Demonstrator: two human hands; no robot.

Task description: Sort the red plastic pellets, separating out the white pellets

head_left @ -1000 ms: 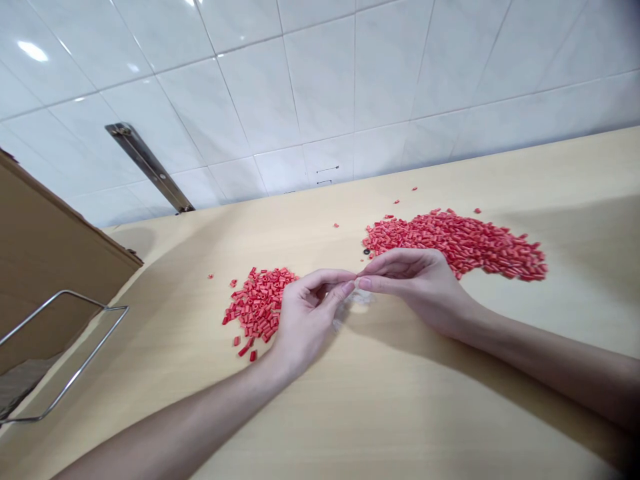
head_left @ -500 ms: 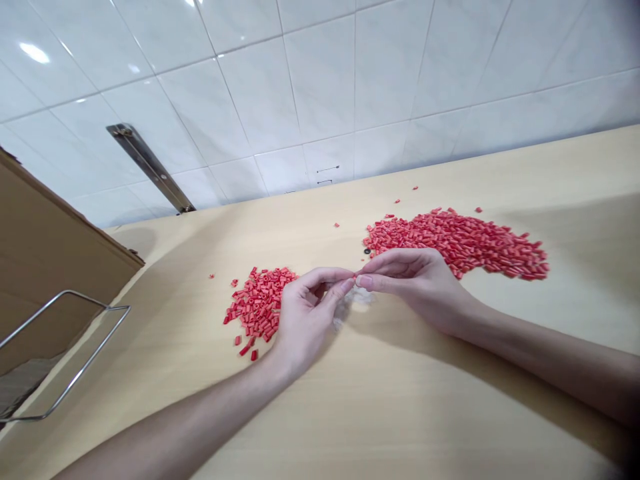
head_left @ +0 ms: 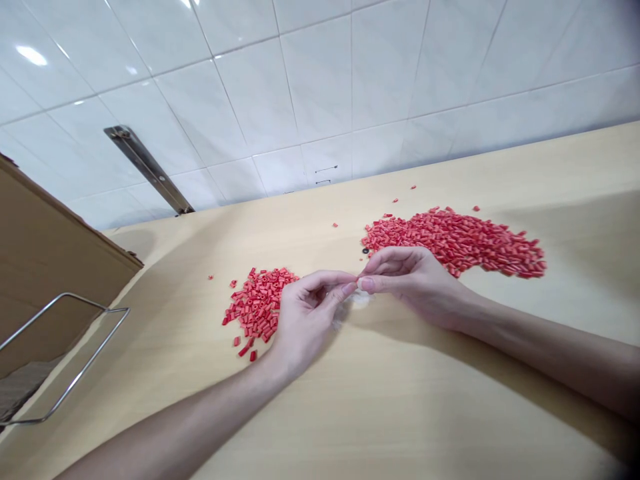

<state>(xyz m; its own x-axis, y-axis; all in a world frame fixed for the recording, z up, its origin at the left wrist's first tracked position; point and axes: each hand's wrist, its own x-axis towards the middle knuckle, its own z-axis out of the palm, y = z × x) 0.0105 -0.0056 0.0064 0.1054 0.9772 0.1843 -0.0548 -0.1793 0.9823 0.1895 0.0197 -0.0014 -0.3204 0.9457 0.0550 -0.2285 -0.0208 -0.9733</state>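
Observation:
My left hand (head_left: 307,317) and my right hand (head_left: 420,283) meet fingertip to fingertip over the middle of the table. Both are pinched closed at a tiny reddish piece, mostly hidden by the fingertips. Beside my left hand lies a small heap of short red tube pieces (head_left: 257,303). A larger, longer heap of red pieces (head_left: 465,240) spreads behind my right hand and partly under its outline. Some clear or whitish material (head_left: 360,297) is on the table just below the fingertips, partly hidden.
A cardboard box (head_left: 55,253) and a bent metal wire frame (head_left: 83,370) stand at the left. The light wooden table (head_left: 320,420) meets a tiled wall (head_left: 320,80) with a metal bracket (head_left: 150,170). A small black ring (head_left: 365,251) and stray red pieces lie near the heaps.
The reddish piece between the fingertips is now more covered. The hands stay joined, with only a slight shift of the fingers and of the whole view.

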